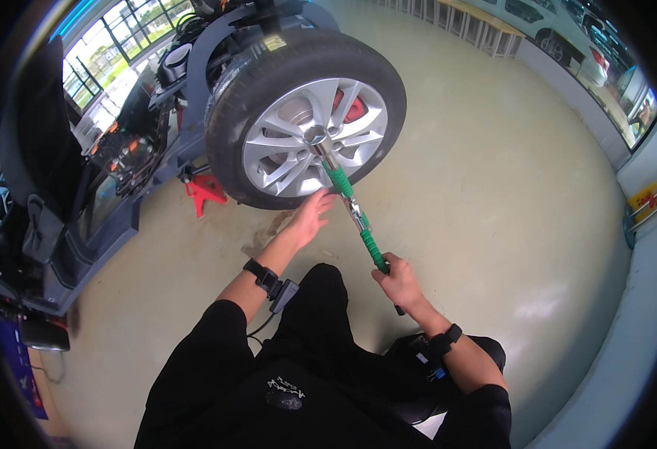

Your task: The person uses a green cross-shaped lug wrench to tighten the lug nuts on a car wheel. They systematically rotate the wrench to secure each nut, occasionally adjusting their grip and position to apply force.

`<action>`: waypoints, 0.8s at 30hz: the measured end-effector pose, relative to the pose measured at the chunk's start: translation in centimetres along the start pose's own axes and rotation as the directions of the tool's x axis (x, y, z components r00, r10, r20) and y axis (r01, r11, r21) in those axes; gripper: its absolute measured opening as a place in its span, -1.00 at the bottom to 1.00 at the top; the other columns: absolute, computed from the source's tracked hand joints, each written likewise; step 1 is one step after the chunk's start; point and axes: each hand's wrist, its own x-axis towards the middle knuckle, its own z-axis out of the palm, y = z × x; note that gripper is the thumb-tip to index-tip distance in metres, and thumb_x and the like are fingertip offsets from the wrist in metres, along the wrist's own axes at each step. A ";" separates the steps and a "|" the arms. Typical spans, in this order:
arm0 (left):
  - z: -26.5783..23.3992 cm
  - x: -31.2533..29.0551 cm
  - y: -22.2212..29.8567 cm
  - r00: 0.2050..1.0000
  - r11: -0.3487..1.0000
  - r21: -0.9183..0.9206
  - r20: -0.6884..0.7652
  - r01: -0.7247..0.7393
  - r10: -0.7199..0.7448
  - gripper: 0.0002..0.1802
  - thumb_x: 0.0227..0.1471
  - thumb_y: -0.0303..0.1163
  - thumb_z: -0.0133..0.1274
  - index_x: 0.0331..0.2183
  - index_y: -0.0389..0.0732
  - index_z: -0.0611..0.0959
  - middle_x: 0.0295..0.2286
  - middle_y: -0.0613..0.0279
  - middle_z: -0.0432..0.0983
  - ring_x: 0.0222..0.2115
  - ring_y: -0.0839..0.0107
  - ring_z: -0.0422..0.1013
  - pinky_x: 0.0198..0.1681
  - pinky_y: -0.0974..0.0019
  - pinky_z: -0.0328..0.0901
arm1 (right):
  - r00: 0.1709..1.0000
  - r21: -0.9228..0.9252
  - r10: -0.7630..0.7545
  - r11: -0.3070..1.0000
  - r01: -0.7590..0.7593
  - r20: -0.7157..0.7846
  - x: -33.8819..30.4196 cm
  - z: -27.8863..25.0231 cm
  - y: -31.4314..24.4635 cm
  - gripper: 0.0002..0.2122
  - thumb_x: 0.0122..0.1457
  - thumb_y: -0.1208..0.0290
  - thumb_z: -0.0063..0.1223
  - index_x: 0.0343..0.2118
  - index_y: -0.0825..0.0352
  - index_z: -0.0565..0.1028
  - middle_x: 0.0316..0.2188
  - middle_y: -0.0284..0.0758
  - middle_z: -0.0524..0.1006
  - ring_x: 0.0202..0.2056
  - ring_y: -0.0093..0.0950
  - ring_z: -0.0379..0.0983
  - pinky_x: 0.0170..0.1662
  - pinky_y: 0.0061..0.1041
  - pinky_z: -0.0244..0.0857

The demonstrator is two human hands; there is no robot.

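Note:
My right hand (399, 278) is wrapped round the lower end of a lug wrench (357, 214) with green ribbed grips and a chrome shaft. The wrench slants up and to the left, its socket end in front of the middle of a car wheel (377, 67). Whether that end touches the wheel I cannot tell. Just left of the shaft, below the tyre, my left hand (310, 218) is open with its fingers stretched out, and no grip on the wrench shows. The wheel has a silver spoked rim, and a red brake caliper (352, 107) shows behind the spokes.
A red jack stand (206, 194) stands on the floor left of the tyre, under the dark vehicle frame (104, 239). At the far right is a long wooden bench (485, 19) near a parked white car (568, 45). A pale wall runs along the right.

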 end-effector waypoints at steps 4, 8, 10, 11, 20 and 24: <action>3.0 1.4 -2.2 0.970 0.956 -0.285 0.243 0.075 -0.003 -0.78 0.17 -0.14 -0.06 -0.28 -0.06 0.46 -0.32 0.33 0.43 -0.16 0.35 0.39 -0.03 -0.02 0.26 | 1.000 -0.027 -0.026 0.999 0.026 -0.008 -1.1 0.0 -0.6 -0.68 0.00 0.41 0.03 -0.21 0.52 0.44 -0.58 0.03 0.47 -0.48 -0.08 0.48 -0.36 -0.25 0.33; 3.9 1.5 -4.1 0.969 0.964 -0.264 0.242 0.020 0.046 -0.83 0.16 -0.20 -0.04 -0.36 -0.08 0.45 -0.45 0.33 0.39 -0.24 0.38 0.40 -0.10 -0.01 0.31 | 1.000 -0.025 -0.003 1.000 0.003 0.005 -1.9 -0.4 -0.5 -0.71 -0.01 0.41 0.04 -0.27 0.53 0.44 -0.61 -0.01 0.44 -0.52 -0.13 0.44 -0.40 -0.26 0.30; 3.7 1.5 -4.3 0.948 0.983 -0.180 0.318 0.031 0.028 -0.84 0.15 -0.23 -0.05 -0.38 -0.08 0.45 -0.50 0.36 0.37 -0.32 0.41 0.39 -0.14 0.00 0.33 | 1.000 -0.015 -0.014 1.000 0.013 -0.016 -2.5 -0.1 0.1 -0.74 -0.01 0.41 0.06 -0.32 0.51 0.46 -0.65 -0.09 0.40 -0.58 -0.24 0.39 -0.44 -0.31 0.27; 3.8 1.4 -4.6 0.952 0.989 -0.145 0.304 0.021 0.024 -0.84 0.15 -0.23 -0.05 -0.38 -0.08 0.45 -0.52 0.37 0.36 -0.35 0.43 0.38 -0.15 0.01 0.33 | 1.000 -0.014 -0.016 1.000 0.016 -0.018 -2.6 0.0 0.4 -0.74 -0.02 0.41 0.07 -0.32 0.51 0.46 -0.65 -0.09 0.40 -0.58 -0.25 0.39 -0.44 -0.31 0.27; 6.2 -0.6 -7.4 0.945 0.975 -0.053 0.262 0.218 -0.197 -0.80 0.13 -0.15 -0.02 -0.43 -0.04 0.48 -0.58 0.45 0.30 -0.54 0.56 0.26 -0.26 0.09 0.37 | 0.960 0.203 0.192 0.951 -0.234 0.206 -4.6 -1.3 1.4 -0.76 0.04 0.42 0.04 -0.32 0.52 0.42 -0.71 -0.24 0.39 -0.67 -0.44 0.38 -0.57 -0.41 0.25; 7.1 1.4 -11.8 0.915 0.933 -0.050 0.218 0.358 -0.339 -0.77 0.11 -0.09 0.01 -0.43 -0.01 0.52 -0.59 0.47 0.30 -0.55 0.55 0.27 -0.26 0.05 0.38 | 0.917 0.398 0.294 0.833 -0.385 0.271 -5.3 -0.9 2.3 -0.78 0.09 0.46 0.04 -0.26 0.51 0.41 -0.68 -0.42 0.34 -0.71 -0.62 0.29 -0.66 -0.57 0.16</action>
